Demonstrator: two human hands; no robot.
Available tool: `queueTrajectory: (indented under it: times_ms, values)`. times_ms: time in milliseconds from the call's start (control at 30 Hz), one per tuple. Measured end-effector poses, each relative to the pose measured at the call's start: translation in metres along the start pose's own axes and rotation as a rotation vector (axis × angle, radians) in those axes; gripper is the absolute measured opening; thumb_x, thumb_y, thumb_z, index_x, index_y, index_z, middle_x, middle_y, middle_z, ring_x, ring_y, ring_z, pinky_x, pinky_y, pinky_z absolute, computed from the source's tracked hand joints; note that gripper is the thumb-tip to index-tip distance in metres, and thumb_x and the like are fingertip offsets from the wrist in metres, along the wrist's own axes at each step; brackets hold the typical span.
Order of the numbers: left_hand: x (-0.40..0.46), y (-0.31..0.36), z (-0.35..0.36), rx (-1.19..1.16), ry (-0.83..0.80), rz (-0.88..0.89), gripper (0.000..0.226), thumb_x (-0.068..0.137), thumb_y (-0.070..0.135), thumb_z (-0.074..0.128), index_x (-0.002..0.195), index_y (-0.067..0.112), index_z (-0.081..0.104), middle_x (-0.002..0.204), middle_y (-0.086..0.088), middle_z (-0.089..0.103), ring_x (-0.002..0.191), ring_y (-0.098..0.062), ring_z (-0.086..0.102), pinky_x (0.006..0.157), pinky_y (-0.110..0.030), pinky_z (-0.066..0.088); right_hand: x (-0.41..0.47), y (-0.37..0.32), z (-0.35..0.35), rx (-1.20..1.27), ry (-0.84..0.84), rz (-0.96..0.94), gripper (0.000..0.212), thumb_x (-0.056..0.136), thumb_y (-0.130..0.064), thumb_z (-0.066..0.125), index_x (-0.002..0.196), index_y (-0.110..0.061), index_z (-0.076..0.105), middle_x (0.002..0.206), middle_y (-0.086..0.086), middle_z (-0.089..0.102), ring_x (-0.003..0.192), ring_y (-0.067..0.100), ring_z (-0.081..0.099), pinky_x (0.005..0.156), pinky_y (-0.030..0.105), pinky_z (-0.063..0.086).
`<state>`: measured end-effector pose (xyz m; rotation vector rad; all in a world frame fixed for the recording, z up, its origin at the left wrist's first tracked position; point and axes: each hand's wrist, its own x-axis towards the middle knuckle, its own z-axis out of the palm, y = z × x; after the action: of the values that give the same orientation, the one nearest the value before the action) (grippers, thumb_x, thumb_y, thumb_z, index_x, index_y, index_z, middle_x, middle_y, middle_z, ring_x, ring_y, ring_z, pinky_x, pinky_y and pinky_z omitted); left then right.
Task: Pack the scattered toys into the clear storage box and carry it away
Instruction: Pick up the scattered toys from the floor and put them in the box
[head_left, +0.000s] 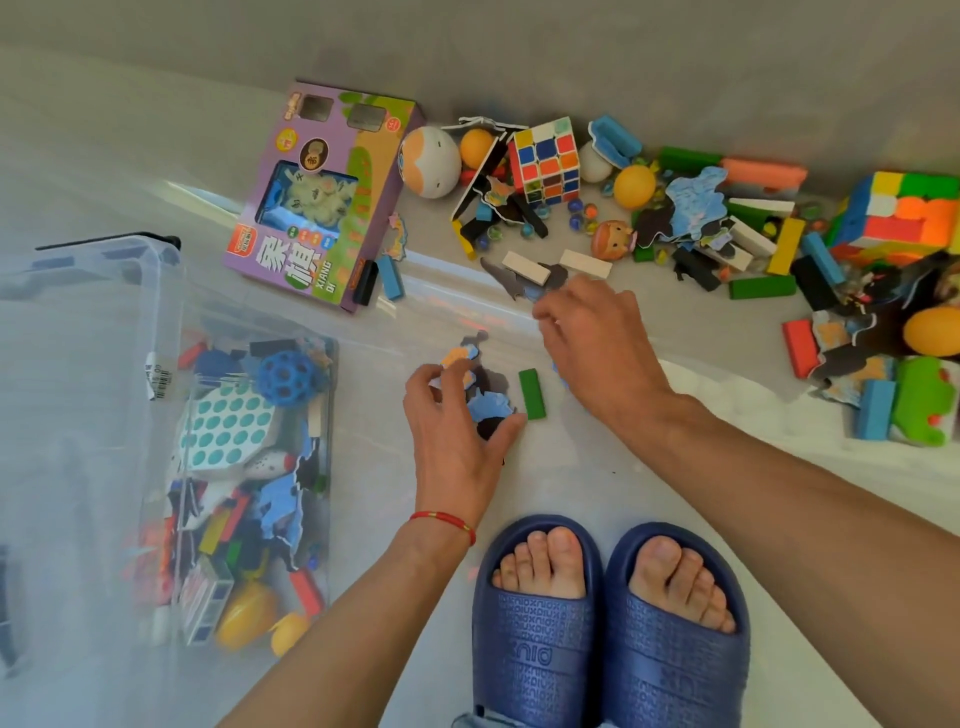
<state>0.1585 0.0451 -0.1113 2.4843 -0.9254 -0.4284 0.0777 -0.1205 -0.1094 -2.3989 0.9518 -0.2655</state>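
**Head view: both hands low over loose puzzle pieces, storage box off to the left**

Head camera looks straight down at a pale floor. The left hand (457, 431) is spread over a small cluster of flat puzzle pieces (485, 400), blue, orange and dark; its fingers curl round the cluster's left edge and the thumb presses in at the lower right, so the pieces are being gathered under a half-closed grip. Whether they are lifted off the floor cannot be told. A red string bracelet (444, 519) circles that wrist.

A green block (532, 393) lies flat just right of the cluster, between the two hands and close to the left thumb tip.

The right hand (592, 338) reaches further forward, fingers bent and pinched together near a grey shark-shaped piece (506, 280); what, if anything, it has hold of is hidden under the fingers.

The clear storage box (161, 291) stands open at the left, well apart from both hands. It already holds toys: a blue holed ball (287, 375), a white board with teal dots (223, 423), yellow eggs, blocks and more puzzle pieces.

Beyond the hands, along the wall, lie a purple game box (322, 202), a Rubik's cube (545, 158), orange balls, marbles, coloured blocks and a large soft cube (898, 213). Two feet in blue slippers (608, 623) stand at the bottom.
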Motion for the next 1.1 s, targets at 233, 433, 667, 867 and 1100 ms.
queueTrajectory:
  times_ms: [233,433,667,867,1100]
  values:
    - [0.025,-0.007,-0.001,0.149,-0.112,0.028,0.103,0.067,0.051,0.084,0.149,0.021,0.031,0.137,-0.007,0.037,0.124,-0.025,0.033,0.104,-0.037,0.041,-0.024,0.020,-0.039,0.754,0.048,0.793,0.027,0.090,-0.017,0.045,0.076,-0.018,0.069,0.073,-0.004,0.062,0.072,0.014,0.057,0.064,0.029,0.046]
    - [0.018,-0.002,0.002,0.102,-0.126,-0.016,0.086,0.075,0.036,0.083,0.144,0.018,0.036,0.117,-0.003,0.039,0.102,-0.011,0.028,0.092,-0.025,0.039,-0.033,0.020,-0.013,-0.052,-0.188,0.293,0.070,0.084,-0.063,0.063,0.135,-0.021,0.039,0.120,0.007,0.050,0.105,0.026,0.052,0.085,0.039,0.046]
    - [0.016,-0.003,0.004,-0.036,-0.098,-0.152,0.100,0.070,0.035,0.088,0.150,0.022,0.029,0.115,0.003,0.035,0.115,-0.016,0.036,0.097,-0.023,0.037,-0.033,0.029,0.001,-0.359,-0.181,0.080,0.083,0.080,-0.077,0.054,0.134,-0.015,0.042,0.111,0.013,0.050,0.093,0.031,0.051,0.076,0.041,0.042]
    - [0.014,-0.002,0.006,-0.037,-0.078,-0.187,0.098,0.072,0.038,0.085,0.150,0.020,0.030,0.108,0.003,0.042,0.104,-0.013,0.037,0.089,-0.023,0.039,-0.034,0.023,-0.006,-0.158,-0.201,0.060,0.061,0.083,-0.056,0.069,0.112,-0.010,0.042,0.095,0.006,0.045,0.081,0.025,0.049,0.068,0.035,0.036]
    - [0.017,-0.002,0.003,-0.132,-0.024,-0.257,0.091,0.062,0.034,0.093,0.138,0.024,0.043,0.115,0.007,0.043,0.109,-0.012,0.048,0.090,-0.020,0.040,-0.038,0.013,-0.011,0.170,-0.278,0.271,0.031,0.085,-0.025,0.074,0.101,-0.019,0.048,0.093,0.006,0.061,0.082,0.026,0.058,0.071,0.038,0.051]
